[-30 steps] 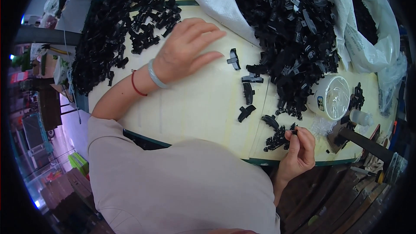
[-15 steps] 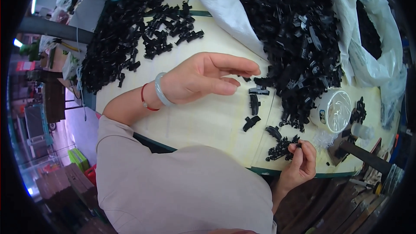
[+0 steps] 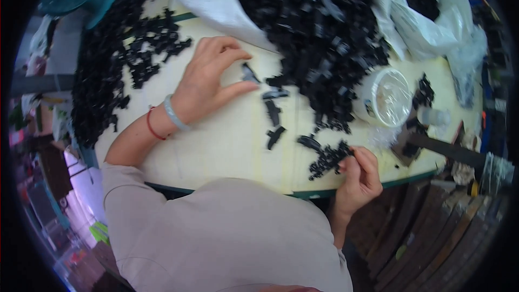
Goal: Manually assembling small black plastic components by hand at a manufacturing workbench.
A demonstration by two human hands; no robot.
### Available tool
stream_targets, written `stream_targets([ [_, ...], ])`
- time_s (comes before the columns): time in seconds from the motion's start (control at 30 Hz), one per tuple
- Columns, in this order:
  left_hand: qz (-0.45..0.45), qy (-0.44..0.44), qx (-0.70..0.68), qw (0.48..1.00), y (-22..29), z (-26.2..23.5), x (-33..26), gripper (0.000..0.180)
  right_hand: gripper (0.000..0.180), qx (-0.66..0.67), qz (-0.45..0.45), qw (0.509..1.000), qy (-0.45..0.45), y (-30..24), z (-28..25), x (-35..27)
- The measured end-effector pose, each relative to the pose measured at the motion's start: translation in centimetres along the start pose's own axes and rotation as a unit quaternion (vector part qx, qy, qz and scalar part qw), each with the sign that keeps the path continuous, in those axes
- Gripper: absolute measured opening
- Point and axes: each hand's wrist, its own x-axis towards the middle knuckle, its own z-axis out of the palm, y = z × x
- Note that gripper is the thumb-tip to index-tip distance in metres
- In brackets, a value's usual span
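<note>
My left hand [image 3: 208, 78], with a pale bangle and a red cord at its wrist, is over the pale tabletop. Its thumb and fingers are spread around a black curved plastic part [image 3: 250, 73], with a gap between them. Several similar parts lie close by, among them an upright one [image 3: 272, 112] and a slanted one [image 3: 275, 137]. At the table's near edge my right hand [image 3: 361, 173] is closed in a pinch, with a small black part [image 3: 351, 152] at its fingertips. It touches the side of a little heap of small black parts [image 3: 327, 161].
A large mound of black parts [image 3: 319, 38] spills from a white woven sack [image 3: 216, 5]. More black parts [image 3: 102, 70] spread along the left. A white round tub [image 3: 365, 97] with clear plastic film stands right of the mound, near a dark metal bar [image 3: 448, 150].
The whole view has shifted, so the table sits further left and up. My left thumb and fingers have spread wider around the curved part. My right hand stays pinched beside the small heap.
</note>
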Motion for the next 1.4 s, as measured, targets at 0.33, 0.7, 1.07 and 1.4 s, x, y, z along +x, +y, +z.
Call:
stream_targets([
  [0.33,-0.128,-0.099,-0.279,0.947,0.4,-0.7,0.4,0.012,0.021,0.068,-0.03,0.997,-0.026,-1.2,0.1,1.4],
  [0.7,0.03,-0.25,-0.343,0.905,6.7,2.3,3.4,0.032,0.019,-0.353,-0.3,0.884,-0.061,-3.5,-2.0,10.6],
  [1.07,-0.133,-0.29,-0.427,0.846,5.8,1.5,4.1,0.032,0.018,-0.409,-0.316,0.84,-0.166,-4.1,-1.6,12.2],
  [1.4,-0.039,-0.33,-0.378,0.864,6.4,1.4,3.9,0.032,0.016,0.05,-0.016,0.996,-0.078,-4.4,0.6,6.0],
])
